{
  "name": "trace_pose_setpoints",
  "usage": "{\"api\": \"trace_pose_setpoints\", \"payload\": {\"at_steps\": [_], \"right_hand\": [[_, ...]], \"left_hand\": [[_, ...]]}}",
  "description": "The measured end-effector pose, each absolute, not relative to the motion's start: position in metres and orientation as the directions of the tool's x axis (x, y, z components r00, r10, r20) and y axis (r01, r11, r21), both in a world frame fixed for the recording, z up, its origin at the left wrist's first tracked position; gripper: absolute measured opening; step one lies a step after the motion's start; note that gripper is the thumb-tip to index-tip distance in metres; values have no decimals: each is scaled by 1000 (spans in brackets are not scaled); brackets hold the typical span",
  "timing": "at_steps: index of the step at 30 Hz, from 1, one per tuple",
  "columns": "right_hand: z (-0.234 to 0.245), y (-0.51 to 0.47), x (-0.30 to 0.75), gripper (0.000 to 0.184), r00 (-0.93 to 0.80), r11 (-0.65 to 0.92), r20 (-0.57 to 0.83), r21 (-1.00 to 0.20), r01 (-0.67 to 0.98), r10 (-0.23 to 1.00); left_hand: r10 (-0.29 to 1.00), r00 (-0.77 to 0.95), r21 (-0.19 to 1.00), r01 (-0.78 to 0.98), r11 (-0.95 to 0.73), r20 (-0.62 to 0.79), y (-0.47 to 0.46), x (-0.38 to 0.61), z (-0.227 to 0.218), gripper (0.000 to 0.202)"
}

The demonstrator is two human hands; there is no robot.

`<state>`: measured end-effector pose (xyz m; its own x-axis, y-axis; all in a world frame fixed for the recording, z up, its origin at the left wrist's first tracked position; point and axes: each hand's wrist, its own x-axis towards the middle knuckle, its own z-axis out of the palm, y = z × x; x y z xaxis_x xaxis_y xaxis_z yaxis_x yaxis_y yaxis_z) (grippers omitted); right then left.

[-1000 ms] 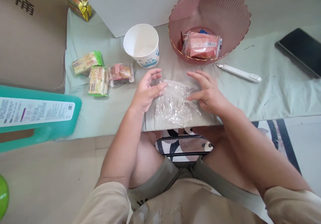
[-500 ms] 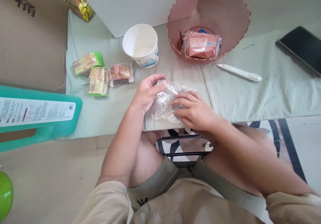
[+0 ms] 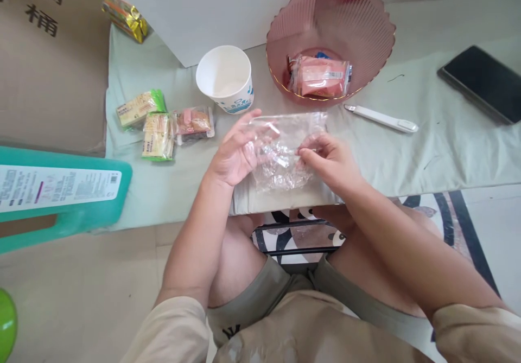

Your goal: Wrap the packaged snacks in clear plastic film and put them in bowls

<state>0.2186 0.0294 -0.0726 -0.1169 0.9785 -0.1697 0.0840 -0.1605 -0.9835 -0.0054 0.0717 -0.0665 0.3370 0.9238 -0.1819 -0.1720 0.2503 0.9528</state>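
A clear plastic bag (image 3: 285,159), crinkled in its lower part, is held up just above the cloth near the front edge. My right hand (image 3: 330,159) pinches its right side between thumb and fingers. My left hand (image 3: 236,154) is at the bag's left side with fingers stretched and apart. Some of those fingertips show through the clear film; whether they are inside the bag or behind it I cannot tell. Beyond my left hand stands a white paper cup (image 3: 226,78) with blue print.
A pink ribbed bowl (image 3: 374,43) holds wrapped snacks (image 3: 321,75). A white utility knife (image 3: 382,119) and a black phone (image 3: 484,83) lie right. Wrapped biscuits (image 3: 158,135), a wrapped cake (image 3: 193,123) and a gold packet (image 3: 125,18) lie left. A teal jug (image 3: 122,189) overhangs the front-left edge.
The bag has been lifted and spread from lying crumpled on the cloth. My right hand has gone from resting flat on it to pinching its right side. My left fingers have spread.
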Motion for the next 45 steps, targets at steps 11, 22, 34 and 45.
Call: {"api": "trace_pose_setpoints", "payload": {"at_steps": [11,22,34,45], "right_hand": [[-74,31,228,25,-167,-196,-175,-974,-116,970],[-75,35,232,15,-133,139,95,-916,376,987],[-67,28,229,23,-479,7,-138,-958,288,867],[-67,28,223,21,-453,62,9,-993,102,891]], "left_hand": [[895,273,929,-10,370,-354,68,3,-62,25],[966,239,994,62,91,-103,76,-6,-72,14],[937,350,986,157,-55,-3,63,0,-69,47],[875,433,852,353,-386,217,49,20,-61,38]]}}
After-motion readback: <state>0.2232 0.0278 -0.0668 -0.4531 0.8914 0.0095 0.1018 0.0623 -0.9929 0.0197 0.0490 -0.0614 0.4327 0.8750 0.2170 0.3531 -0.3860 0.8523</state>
